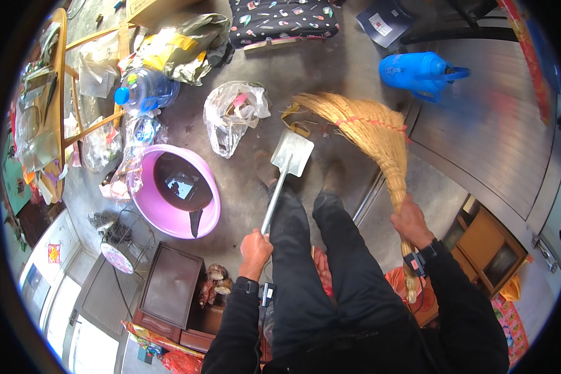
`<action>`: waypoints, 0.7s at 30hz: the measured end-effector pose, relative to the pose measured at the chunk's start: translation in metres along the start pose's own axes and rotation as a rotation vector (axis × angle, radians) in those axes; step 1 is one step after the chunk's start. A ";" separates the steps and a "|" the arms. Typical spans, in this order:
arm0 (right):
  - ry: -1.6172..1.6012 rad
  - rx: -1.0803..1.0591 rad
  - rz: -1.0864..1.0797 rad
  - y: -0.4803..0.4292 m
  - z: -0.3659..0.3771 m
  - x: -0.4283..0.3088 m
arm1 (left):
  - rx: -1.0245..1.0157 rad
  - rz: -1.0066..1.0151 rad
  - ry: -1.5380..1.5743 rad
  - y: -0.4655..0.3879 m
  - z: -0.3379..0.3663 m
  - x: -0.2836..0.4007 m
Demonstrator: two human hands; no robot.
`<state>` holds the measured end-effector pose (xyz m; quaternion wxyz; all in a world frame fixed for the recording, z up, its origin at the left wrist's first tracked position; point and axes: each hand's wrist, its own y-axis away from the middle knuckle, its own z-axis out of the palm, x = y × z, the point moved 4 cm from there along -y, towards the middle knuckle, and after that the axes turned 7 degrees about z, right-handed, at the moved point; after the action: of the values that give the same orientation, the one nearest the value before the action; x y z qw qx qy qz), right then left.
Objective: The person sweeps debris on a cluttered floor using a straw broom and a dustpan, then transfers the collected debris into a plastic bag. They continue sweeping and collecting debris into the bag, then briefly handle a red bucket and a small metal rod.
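Note:
My left hand [255, 250] grips the long handle of a small metal shovel [291, 154], its flat pale blade held out just in front of my feet. In my right hand [412, 221] is a straw broom [371, 122] bound with red cord, grasped partway along its handle. The broom's bristle end points forward and left, beyond the shovel blade. A yellow-brown strip [293, 120] and small bits of litter lie by the bristle tips. Left of them a clear plastic bag [236, 114] holds some refuse, with something pink inside.
A pink basin [142, 201] of dark liquid stands at left, beside a large water bottle [150, 89]. A blue thermos jug [413, 72] is at front right, near the door panel [491, 126]. A patterned black cushion [283, 21] lies ahead; a dark wooden cabinet [172, 285] stands at lower left.

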<state>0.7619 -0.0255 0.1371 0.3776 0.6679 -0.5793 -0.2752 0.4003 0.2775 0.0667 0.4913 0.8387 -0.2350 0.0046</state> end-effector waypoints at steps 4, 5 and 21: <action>0.032 0.127 -0.034 0.026 -0.023 0.001 | -0.008 -0.025 -0.005 0.021 0.006 -0.007; -0.028 0.135 -0.076 0.029 -0.028 0.000 | 0.046 0.004 -0.001 0.028 0.006 -0.007; 0.027 0.002 -0.211 0.069 -0.008 0.065 | 0.072 -0.117 0.092 0.160 0.042 -0.045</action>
<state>0.7409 -0.0912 0.2024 0.3536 0.7293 -0.5008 -0.3038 0.2865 0.1951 0.1658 0.4706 0.8670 -0.1622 0.0229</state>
